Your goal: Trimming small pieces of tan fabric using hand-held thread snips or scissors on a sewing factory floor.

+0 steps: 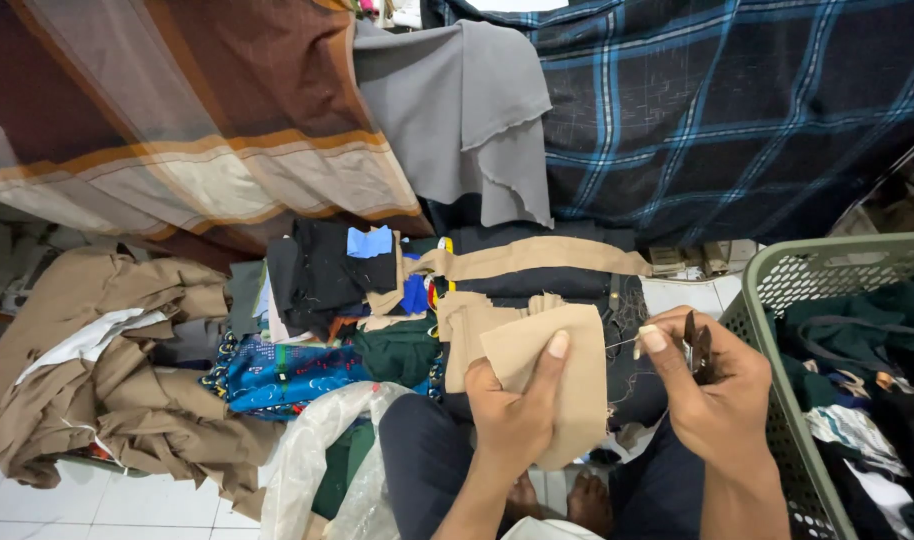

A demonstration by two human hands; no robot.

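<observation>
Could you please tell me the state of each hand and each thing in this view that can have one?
Left hand: holding up the tan cloth piece.
Right hand: fingers pinching a thread, dark snips in palm.
Tan cloth piece: held, flat, unfolded.
Green basket: filled with clothes.
Tan garments: crumpled in a heap.
Plaid cloth: hanging spread.

You are sitting in a small tailoring workshop. Cut cloth pieces (377, 290) lie heaped on the white tiled floor (97, 505) in front of you, a pile of tan garments (107, 380) sits at the left, hung fabrics (727, 100) drape across the far side, and a green laundry basket (807, 275) of clothes stands at your right.
</observation>
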